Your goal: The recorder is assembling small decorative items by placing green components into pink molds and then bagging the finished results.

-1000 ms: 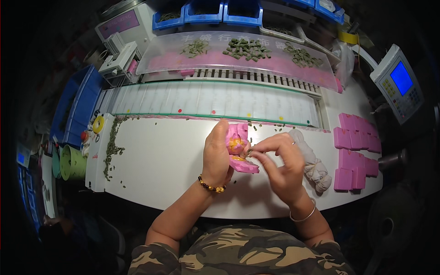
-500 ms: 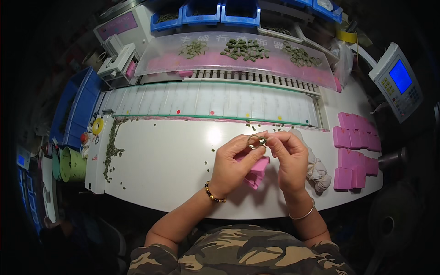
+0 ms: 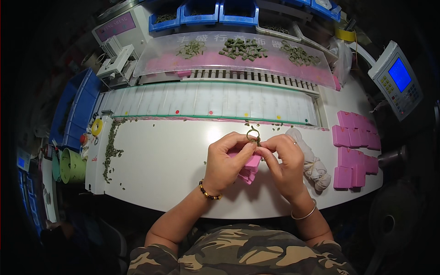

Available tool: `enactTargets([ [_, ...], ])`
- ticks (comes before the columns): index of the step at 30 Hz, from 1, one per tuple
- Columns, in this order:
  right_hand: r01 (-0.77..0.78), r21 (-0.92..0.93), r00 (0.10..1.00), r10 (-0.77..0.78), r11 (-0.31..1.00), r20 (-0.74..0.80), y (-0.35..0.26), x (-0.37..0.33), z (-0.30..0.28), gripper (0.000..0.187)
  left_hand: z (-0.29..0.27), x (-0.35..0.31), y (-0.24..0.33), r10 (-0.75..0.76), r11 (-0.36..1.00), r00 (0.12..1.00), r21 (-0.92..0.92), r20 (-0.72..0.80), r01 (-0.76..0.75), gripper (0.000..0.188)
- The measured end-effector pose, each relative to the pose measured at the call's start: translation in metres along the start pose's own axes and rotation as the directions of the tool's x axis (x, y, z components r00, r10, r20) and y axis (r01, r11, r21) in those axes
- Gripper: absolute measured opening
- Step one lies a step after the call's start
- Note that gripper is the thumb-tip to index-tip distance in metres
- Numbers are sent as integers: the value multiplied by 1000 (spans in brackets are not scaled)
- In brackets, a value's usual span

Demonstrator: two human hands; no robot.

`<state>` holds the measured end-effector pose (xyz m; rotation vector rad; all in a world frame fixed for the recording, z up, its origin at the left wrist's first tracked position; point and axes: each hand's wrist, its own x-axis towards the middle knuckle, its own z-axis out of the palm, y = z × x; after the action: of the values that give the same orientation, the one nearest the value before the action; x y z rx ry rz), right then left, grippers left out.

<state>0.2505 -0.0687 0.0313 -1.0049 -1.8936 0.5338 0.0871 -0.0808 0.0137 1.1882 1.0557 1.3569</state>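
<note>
My left hand (image 3: 225, 158) is closed round a pink block (image 3: 252, 163), which juts out below its thumb. Just above the left thumb and fingertips stands a dark green ring (image 3: 248, 133) with its loop upright. The thumb and fingertips of my right hand (image 3: 285, 161) are pinched together at the ring's lower end, where a short green piece shows. Which fingertips bear the ring's weight is hard to make out.
A rolled white cloth (image 3: 314, 167) lies right of my hands, beyond it several pink blocks (image 3: 350, 158). Green scraps (image 3: 110, 153) line the table's left side. A clear sheet (image 3: 160, 57) at the back bears green ring pieces (image 3: 243, 49); a control panel (image 3: 398, 80) stands right.
The ring has tipped from lying nearly flat to standing upright. Both hands have shifted slightly left, and the right fingertips have dropped to the ring's lower end.
</note>
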Motion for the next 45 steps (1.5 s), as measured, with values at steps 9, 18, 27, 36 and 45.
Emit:
enactTargets([
  [9, 219, -260, 974, -225, 941, 6, 4, -4, 2, 13, -6, 2, 2, -141, 984, 983, -91, 120, 152, 12],
  [18, -696, 715, 647, 379, -61, 662, 18, -11, -2, 19, -10, 6, 4, -103, 956, 956, -239, 276, 172, 11],
  [27, -573, 299, 816, 493, 764, 302, 23, -9, -18, 23, -15, 9, 9, 294, 892, 953, 338, 76, -302, 13],
  [36, -104, 226, 995, 100, 969, 30, -1, 5, -13, 26, -13, 13, 13, 635, 416, 725, 671, 269, -613, 20],
  [45, -287, 491, 958, 257, 823, 129, 5, 3, -6, 14, -10, 7, 9, 452, 727, 869, 481, 200, -489, 13],
])
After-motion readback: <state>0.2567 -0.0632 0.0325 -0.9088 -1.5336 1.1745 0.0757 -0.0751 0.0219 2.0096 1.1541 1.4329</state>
